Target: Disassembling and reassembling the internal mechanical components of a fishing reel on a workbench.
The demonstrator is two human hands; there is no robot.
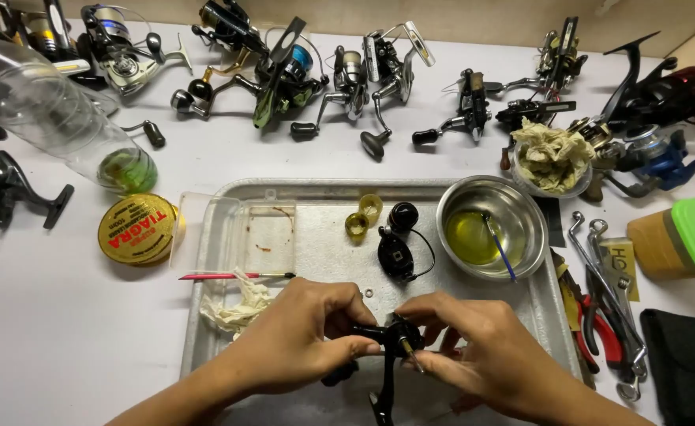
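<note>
Both hands, left hand and right hand, are closing around a black reel body over the metal tray on a white desk crowded with fishing reels
</note>
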